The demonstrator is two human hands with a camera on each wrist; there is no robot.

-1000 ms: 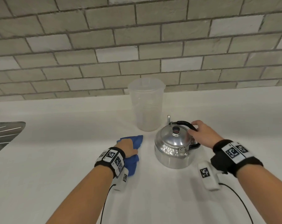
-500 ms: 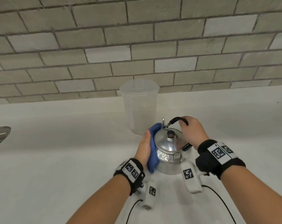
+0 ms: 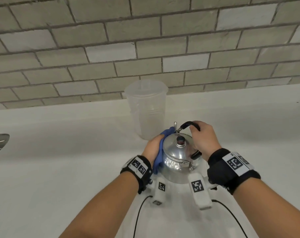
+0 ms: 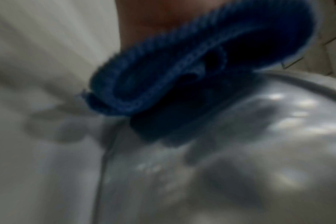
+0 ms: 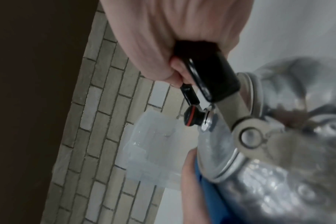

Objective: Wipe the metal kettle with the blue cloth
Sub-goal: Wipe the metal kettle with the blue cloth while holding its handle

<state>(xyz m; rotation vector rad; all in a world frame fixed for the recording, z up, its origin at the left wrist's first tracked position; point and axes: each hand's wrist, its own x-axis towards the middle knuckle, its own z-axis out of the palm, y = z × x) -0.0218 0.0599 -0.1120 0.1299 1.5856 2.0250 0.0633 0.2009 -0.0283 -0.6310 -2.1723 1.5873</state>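
I've got my right hand [image 3: 203, 140] clamped around the black handle [image 5: 209, 72] of the metal kettle [image 3: 178, 156], which sits on the white counter [image 3: 60, 169] just in front of the translucent plastic pitcher [image 3: 146, 109]. My left hand [image 3: 151, 148] presses the blue cloth [image 4: 182, 72] flat against the kettle's left side, cloth sandwiched between palm and metal; whether those fingers curl round it, I can't tell.

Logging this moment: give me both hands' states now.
Left hand: presses the blue cloth against the metal kettle; finger curl cannot be told.
Right hand: closed, gripping the kettle's black handle.
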